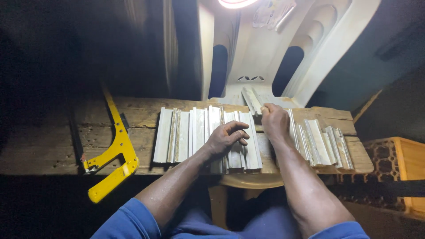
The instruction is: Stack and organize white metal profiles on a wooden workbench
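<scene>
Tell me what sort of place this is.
Probably a small makeshift workshop, dimly lit. A rough wooden plank serves as a bench, cut metal profile pieces lie in a row on it, and a yellow hacksaw rests beside them, by a white plastic chair.

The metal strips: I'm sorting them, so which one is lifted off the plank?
The short strip pinched in the right hand, angled up toward the white plastic chair. The others lie flat side by side on the wooden plank.

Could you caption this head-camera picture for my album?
Left hand rests on metal strips; right hand grips one strip.
</scene>
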